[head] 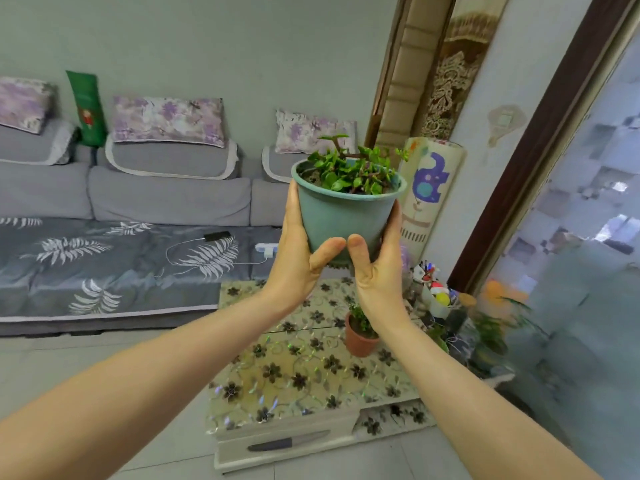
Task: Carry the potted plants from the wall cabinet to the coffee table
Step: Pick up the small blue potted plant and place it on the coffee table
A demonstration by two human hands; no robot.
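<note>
- left hand and right hand both clamped round the teal pot
- table below; terracotta pot under the right hand, could probably get clipped

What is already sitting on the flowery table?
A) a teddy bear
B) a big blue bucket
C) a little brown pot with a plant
C: a little brown pot with a small plant stands on the flowery table, while both hands hold the green pot up in the air.
</note>
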